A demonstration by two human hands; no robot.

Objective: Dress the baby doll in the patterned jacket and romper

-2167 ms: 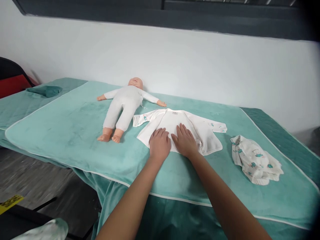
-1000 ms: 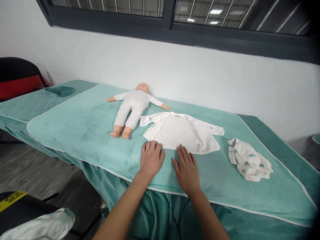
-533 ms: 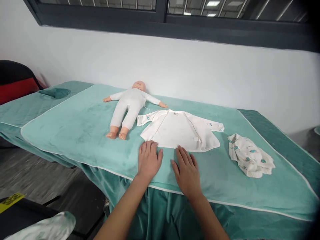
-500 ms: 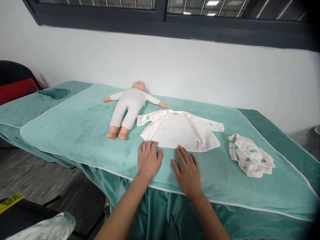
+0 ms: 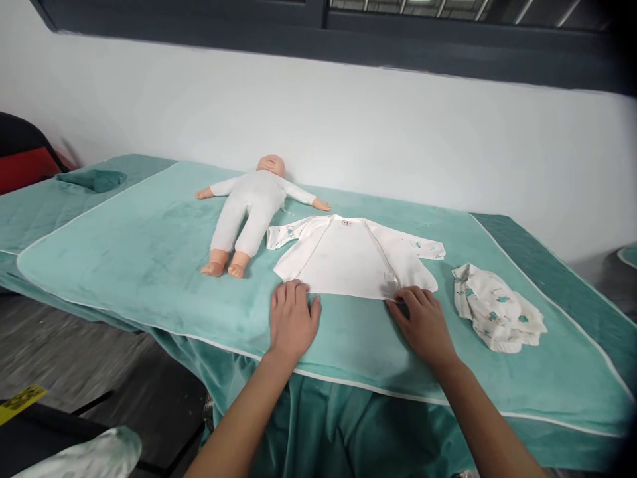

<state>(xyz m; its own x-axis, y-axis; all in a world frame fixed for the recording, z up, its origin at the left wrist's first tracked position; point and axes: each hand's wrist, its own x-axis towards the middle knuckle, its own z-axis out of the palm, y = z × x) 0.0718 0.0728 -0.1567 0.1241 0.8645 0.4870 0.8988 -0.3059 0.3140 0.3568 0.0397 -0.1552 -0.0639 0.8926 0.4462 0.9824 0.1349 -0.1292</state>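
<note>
A white baby wrap jacket (image 5: 338, 255) lies spread open on the teal mat, inner side up, its printed sleeves stretched out to both sides. My left hand (image 5: 294, 318) rests palm down at its lower left hem, fingers extended over the edge. At the lower right hem is my right hand (image 5: 423, 325), fingers bent onto the cloth and thumb apart from them; no grip on the fabric shows. Behind the jacket and to the left, a baby doll (image 5: 251, 206) in a white bodysuit lies on its back, arms spread. Its right-side hand lies close to the jacket's left sleeve.
A crumpled white garment with green print (image 5: 497, 309) sits right of the jacket. The teal mat (image 5: 124, 245) covers a table against a white wall (image 5: 348, 133). At lower left stands a black chair (image 5: 50, 425) with printed cloth on it; another chair (image 5: 27, 156) is at far left.
My right hand has slid right along the hem to the jacket's lower right part, its fingers now more bent. My left hand stays at the left hem. The view has shifted slightly.
</note>
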